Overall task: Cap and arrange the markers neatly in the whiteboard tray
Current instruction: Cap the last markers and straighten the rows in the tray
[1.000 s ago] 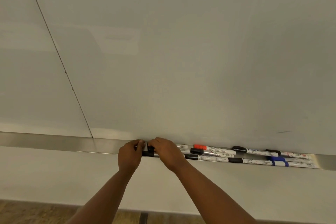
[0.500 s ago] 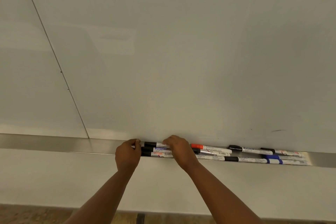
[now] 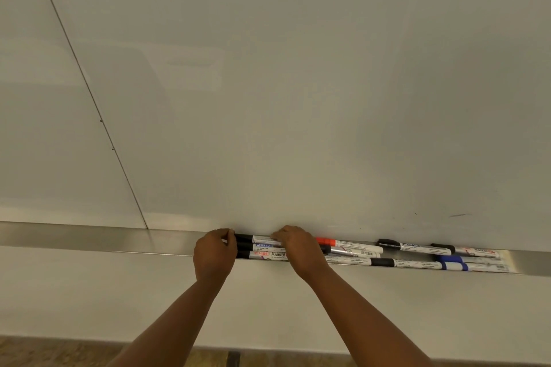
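A long metal tray (image 3: 89,237) runs under the whiteboard. Three black-capped markers (image 3: 259,246) lie side by side in it, caps pointing left. My left hand (image 3: 213,253) sits at their cap ends, fingers curled against the caps. My right hand (image 3: 298,249) lies over the markers' barrels, fingers curled down on them. Further right lie a red-capped marker (image 3: 326,241), several black-capped markers (image 3: 387,243) and a blue-capped one (image 3: 451,259). What my fingertips grip is hidden.
The whiteboard (image 3: 298,98) fills the upper view, with a vertical panel seam (image 3: 89,98) at left. The tray's left stretch holds nothing visible. Below the tray is a plain wall, with a strip of floor (image 3: 44,351) at the bottom.
My right hand slid right along the tray, uncovering three black-capped markers lined up together. My left hand stayed at their cap ends.
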Action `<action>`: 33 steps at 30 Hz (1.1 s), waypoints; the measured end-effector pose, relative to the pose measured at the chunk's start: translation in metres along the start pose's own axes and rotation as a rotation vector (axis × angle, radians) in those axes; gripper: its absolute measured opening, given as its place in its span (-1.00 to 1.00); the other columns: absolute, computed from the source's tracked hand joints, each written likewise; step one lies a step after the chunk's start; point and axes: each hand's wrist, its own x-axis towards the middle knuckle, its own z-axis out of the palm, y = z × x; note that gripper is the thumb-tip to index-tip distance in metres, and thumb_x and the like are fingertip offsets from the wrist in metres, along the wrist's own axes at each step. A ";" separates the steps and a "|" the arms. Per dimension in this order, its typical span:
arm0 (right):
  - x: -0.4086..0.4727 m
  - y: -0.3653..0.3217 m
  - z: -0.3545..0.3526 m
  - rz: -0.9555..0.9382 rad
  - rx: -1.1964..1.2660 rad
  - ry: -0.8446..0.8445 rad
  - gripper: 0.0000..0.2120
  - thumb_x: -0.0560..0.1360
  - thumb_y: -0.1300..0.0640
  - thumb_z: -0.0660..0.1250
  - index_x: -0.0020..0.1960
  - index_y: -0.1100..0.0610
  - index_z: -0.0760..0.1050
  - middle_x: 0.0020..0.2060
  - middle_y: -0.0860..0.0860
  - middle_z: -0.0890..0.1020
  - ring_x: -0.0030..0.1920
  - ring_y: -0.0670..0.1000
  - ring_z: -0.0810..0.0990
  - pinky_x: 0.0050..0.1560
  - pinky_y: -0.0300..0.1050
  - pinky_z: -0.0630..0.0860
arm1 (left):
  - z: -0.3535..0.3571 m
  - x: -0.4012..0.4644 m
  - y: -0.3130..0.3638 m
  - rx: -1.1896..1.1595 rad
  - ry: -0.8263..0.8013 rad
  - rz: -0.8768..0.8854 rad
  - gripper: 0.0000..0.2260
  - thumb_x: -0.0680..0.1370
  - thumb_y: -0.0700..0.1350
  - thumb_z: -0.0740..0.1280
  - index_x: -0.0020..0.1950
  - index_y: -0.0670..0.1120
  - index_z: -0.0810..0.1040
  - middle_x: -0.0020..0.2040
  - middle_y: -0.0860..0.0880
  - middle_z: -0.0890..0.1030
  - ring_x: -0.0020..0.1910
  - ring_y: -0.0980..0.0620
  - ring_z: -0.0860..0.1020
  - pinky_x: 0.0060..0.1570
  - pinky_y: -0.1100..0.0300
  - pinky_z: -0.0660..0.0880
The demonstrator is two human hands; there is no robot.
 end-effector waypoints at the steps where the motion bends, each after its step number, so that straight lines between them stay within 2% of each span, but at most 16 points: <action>1: 0.000 0.001 0.001 -0.011 0.016 0.012 -0.68 0.43 0.37 0.19 0.14 0.18 0.51 0.01 0.18 0.60 0.06 0.17 0.51 0.01 -0.02 0.44 | 0.000 0.000 0.000 0.002 0.000 0.000 -0.80 0.53 -0.15 0.25 -0.05 -0.22 0.62 -0.17 -0.24 0.67 -0.24 -0.17 0.58 -0.26 0.20 0.38; 5: -0.004 0.008 -0.005 -0.014 0.087 0.074 -0.75 0.38 0.27 0.25 0.03 0.17 0.58 -0.07 0.16 0.65 -0.04 0.14 0.60 0.00 -0.13 0.47 | 0.000 0.001 0.000 -0.002 -0.004 -0.003 -0.80 0.53 -0.14 0.26 -0.03 -0.23 0.62 -0.17 -0.24 0.67 -0.21 -0.17 0.59 -0.24 0.18 0.41; 7: -0.007 0.017 -0.014 0.035 0.155 0.106 -0.76 0.34 0.28 0.26 -0.04 0.19 0.61 -0.09 0.16 0.68 -0.07 0.11 0.62 -0.02 -0.17 0.48 | 0.001 0.001 -0.001 0.001 -0.003 0.004 -0.79 0.53 -0.14 0.25 -0.01 -0.23 0.61 -0.14 -0.24 0.66 -0.18 -0.17 0.59 -0.22 0.16 0.43; 10: -0.014 0.038 -0.033 0.156 0.246 0.160 -0.83 0.40 0.36 0.29 -0.12 0.21 0.64 -0.11 0.14 0.69 -0.08 0.08 0.62 -0.02 -0.21 0.43 | 0.005 -0.002 -0.001 0.023 0.016 0.030 -0.81 0.53 -0.14 0.25 -0.05 -0.22 0.60 -0.11 -0.21 0.66 -0.15 -0.18 0.58 -0.23 0.18 0.37; 15: -0.041 0.065 -0.054 0.149 0.220 0.038 -0.86 0.43 0.33 0.33 -0.07 0.21 0.63 -0.09 0.15 0.67 -0.08 0.02 0.59 -0.10 -0.36 0.39 | 0.014 -0.013 0.003 0.073 0.085 0.139 -0.83 0.53 -0.18 0.24 -0.16 -0.18 0.61 -0.12 -0.12 0.64 -0.14 -0.14 0.54 -0.30 0.18 0.29; 18: -0.054 0.067 -0.048 0.087 0.139 -0.026 -0.85 0.48 0.22 0.31 0.00 0.16 0.62 -0.04 0.13 0.65 0.01 0.08 0.56 -0.02 -0.28 0.30 | 0.020 -0.014 0.004 0.081 0.099 0.153 -0.84 0.51 -0.19 0.26 -0.16 -0.17 0.62 -0.08 -0.09 0.63 -0.08 -0.15 0.51 -0.30 0.16 0.31; 21: -0.059 0.068 -0.043 0.092 0.108 0.007 -0.84 0.49 0.22 0.29 0.01 0.15 0.61 -0.02 0.11 0.66 0.03 0.06 0.54 0.00 -0.31 0.27 | 0.024 -0.015 0.004 0.094 0.082 0.149 -0.84 0.51 -0.20 0.25 -0.17 -0.19 0.61 -0.08 -0.10 0.63 -0.08 -0.16 0.50 -0.31 0.15 0.32; 24: -0.060 0.071 -0.041 0.091 0.051 0.078 -0.87 0.40 0.30 0.34 -0.11 0.18 0.64 -0.20 0.14 0.68 -0.14 0.10 0.60 -0.13 -0.34 0.34 | 0.024 -0.016 0.005 0.106 0.096 0.137 -0.85 0.50 -0.22 0.26 -0.18 -0.21 0.61 -0.10 -0.12 0.63 -0.10 -0.17 0.50 -0.31 0.14 0.30; 26: -0.059 0.075 -0.040 0.092 0.020 0.090 -0.87 0.33 0.35 0.38 -0.15 0.22 0.64 -0.28 0.17 0.67 -0.22 0.17 0.62 -0.21 -0.18 0.50 | 0.023 -0.016 0.006 0.116 0.107 0.128 -0.85 0.49 -0.24 0.26 -0.19 -0.21 0.60 -0.11 -0.13 0.63 -0.12 -0.18 0.51 -0.31 0.15 0.30; 28: -0.058 0.074 -0.038 0.076 -0.017 0.083 -0.85 0.38 0.37 0.35 -0.07 0.26 0.61 -0.19 0.22 0.65 -0.13 0.21 0.59 -0.14 -0.04 0.53 | 0.022 -0.017 0.006 0.115 0.114 0.117 -0.84 0.49 -0.25 0.26 -0.23 -0.23 0.59 -0.14 -0.14 0.63 -0.18 -0.18 0.51 -0.33 0.15 0.29; 31: -0.055 0.069 -0.040 0.060 -0.017 0.059 -0.79 0.47 0.33 0.27 0.07 0.23 0.57 -0.08 0.22 0.61 -0.02 0.17 0.53 -0.06 -0.06 0.45 | 0.022 -0.017 0.006 0.097 0.124 0.085 -0.83 0.48 -0.26 0.25 -0.28 -0.23 0.57 -0.17 -0.15 0.62 -0.32 -0.09 0.43 -0.36 0.17 0.28; 33: -0.053 0.066 -0.041 0.058 0.016 0.039 -0.79 0.48 0.32 0.25 0.07 0.22 0.56 -0.06 0.21 0.61 -0.01 0.17 0.53 -0.04 -0.04 0.45 | 0.023 -0.017 0.007 0.099 0.131 0.070 -0.82 0.48 -0.26 0.25 -0.29 -0.23 0.56 -0.16 -0.15 0.62 -0.34 -0.06 0.40 -0.36 0.17 0.28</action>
